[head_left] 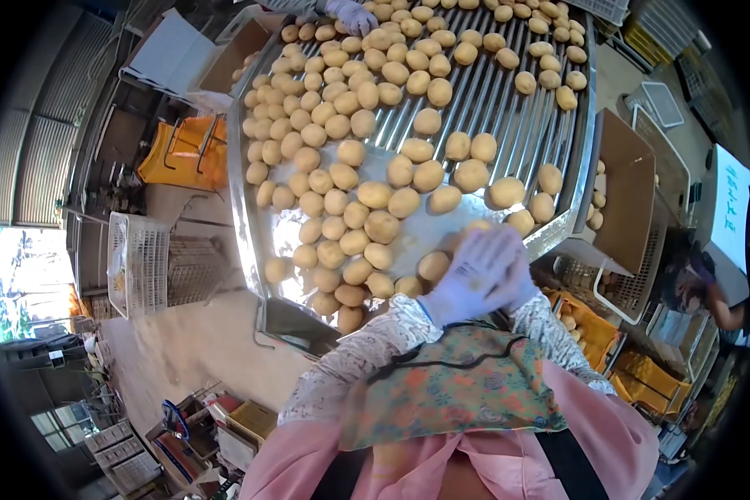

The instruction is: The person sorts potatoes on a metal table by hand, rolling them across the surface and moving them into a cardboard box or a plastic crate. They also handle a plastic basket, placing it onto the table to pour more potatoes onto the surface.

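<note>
Both of my hands wear pale purple gloves and meet at the near edge of a metal sorting table. My left hand (468,279) lies over my right hand (518,279), and motion blurs the fingers of both. Just beyond them is a blurred potato (477,227), partly hidden; whether a hand touches it cannot be made out. A brown potato (433,266) lies beside my left hand. Many potatoes (356,215) cover the metal plate (412,236), and more rest on the rollers (508,104) behind.
A co-worker's gloved hand (352,15) reaches among potatoes at the far left. An open cardboard box (629,200) stands right of the table, near a white crate (625,292). Another white crate (137,265) is at left. A person holds a white box (729,217) at far right.
</note>
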The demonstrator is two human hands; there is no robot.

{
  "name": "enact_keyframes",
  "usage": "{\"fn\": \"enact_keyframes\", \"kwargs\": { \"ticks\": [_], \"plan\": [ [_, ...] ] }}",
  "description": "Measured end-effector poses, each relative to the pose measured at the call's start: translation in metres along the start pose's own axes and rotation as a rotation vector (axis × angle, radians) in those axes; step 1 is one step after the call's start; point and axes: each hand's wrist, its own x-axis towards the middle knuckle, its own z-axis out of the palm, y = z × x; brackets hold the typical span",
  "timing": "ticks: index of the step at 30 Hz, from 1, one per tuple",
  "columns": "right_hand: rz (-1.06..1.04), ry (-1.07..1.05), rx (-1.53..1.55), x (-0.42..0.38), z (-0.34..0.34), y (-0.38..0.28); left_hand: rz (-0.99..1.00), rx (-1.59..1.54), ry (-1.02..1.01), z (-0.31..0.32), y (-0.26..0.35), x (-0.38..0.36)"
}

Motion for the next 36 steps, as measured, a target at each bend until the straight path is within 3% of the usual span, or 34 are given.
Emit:
{"fn": "enact_keyframes", "kwargs": {
  "ticks": [1, 3, 5, 7, 9, 10, 12, 13, 15, 17, 18, 20, 21, 23, 25, 26, 27, 28, 29, 30, 31, 32, 34, 36],
  "plan": [
    [0.005, 0.006, 0.143, -0.007, -0.018, -0.011, 0.029, -0.109, -0.043, -0.019, 0.007, 0.013],
    [-0.216, 0.09, 0.162, -0.019, -0.052, -0.051, 0.042, -0.17, -0.021, -0.026, -0.005, -0.001],
    [-0.148, -0.062, 0.364, -0.051, -0.061, -0.12, -0.065, -0.093, -0.09, -0.037, -0.031, -0.043],
    [-0.399, 0.154, 0.301, -0.074, -0.055, -0.175, -0.175, 0.109, -0.509, -0.068, -0.047, -0.07],
    [-0.567, 0.29, -0.025, -0.069, -0.127, -0.224, -0.091, 0.232, -0.574, -0.067, -0.052, -0.116],
    [-0.697, 0.63, -0.096, -0.064, -0.118, -0.225, -0.025, 0.365, -0.622, -0.06, -0.057, -0.13],
    [-0.959, 0.742, -0.956, -0.039, -0.135, -0.217, -0.043, 0.321, -0.607, -0.046, -0.071, -0.13],
    [-1.096, 0.694, -1.35, -0.027, -0.118, -0.192, -0.063, 0.269, -0.604, -0.041, -0.073, -0.129],
    [-1.024, 0.272, -2.03, -0.021, -0.056, -0.14, -0.092, 0.296, -0.607, -0.027, -0.072, -0.114],
    [-0.7, 0.165, -2.382, -0.001, -0.02, -0.097, -0.11, 0.33, -0.61, -0.022, -0.075, -0.109],
    [-0.706, 0.169, -2.38, 0.009, -0.018, -0.088, -0.077, 0.362, -0.632, -0.021, -0.076, -0.109],
    [-0.398, 0.18, -2.369, 0.034, -0.016, -0.081, -0.046, 0.405, -0.649, -0.03, -0.077, -0.103],
    [-0.403, 0.179, -2.366, 0.036, -0.013, -0.081, -0.079, 0.226, -0.568, -0.046, -0.074, -0.097],
    [-0.31, 0.081, -2.013, 0.032, -0.007, -0.084, -0.098, 0.044, -0.49, -0.066, -0.082, -0.1],
    [-0.371, 0.032, -2.129, 0.016, 0.0, -0.074, -0.305, 0.301, -0.173, -0.068, -0.101, -0.114],
    [-0.422, -0.039, -2.246, 0.009, 0.001, -0.067, -0.308, 0.299, -0.167, -0.057, -0.11, -0.121],
    [-0.418, -0.05, -2.253, 0.008, -0.006, -0.064, -0.508, 0.564, -0.079, -0.044, -0.121, -0.133],
    [-0.56, -0.159, -2.188, 0.009, -0.016, -0.061, -0.707, 0.832, 0.012, -0.04, -0.122, -0.136],
    [-0.697, -0.267, -2.109, 0.013, -0.024, -0.059, -0.719, 0.837, 0.013, -0.024, -0.114, -0.137],
    [-0.518, -0.205, -2.011, 0.009, -0.01, -0.066, -0.695, 0.752, 0.022, -0.001, -0.094, -0.126],
    [-0.54, -0.134, -1.751, 0.016, -0.019, -0.07, -0.669, 0.666, 0.031, 0.011, -0.082, -0.121],
    [-0.63, 0.096, -1.854, 0.014, -0.014, -0.083, -0.685, 0.673, 0.033, 0.008, -0.072, -0.126],
    [-0.869, 0.303, -2.095, 0.01, -0.004, -0.112, -0.22, 0.313, -0.357, -0.006, -0.056, -0.132],
    [-0.893, 0.478, -2.304, 0.016, -0.03, -0.128, -0.343, 0.336, -0.338, -0.036, -0.064, -0.136]
  ]
}}
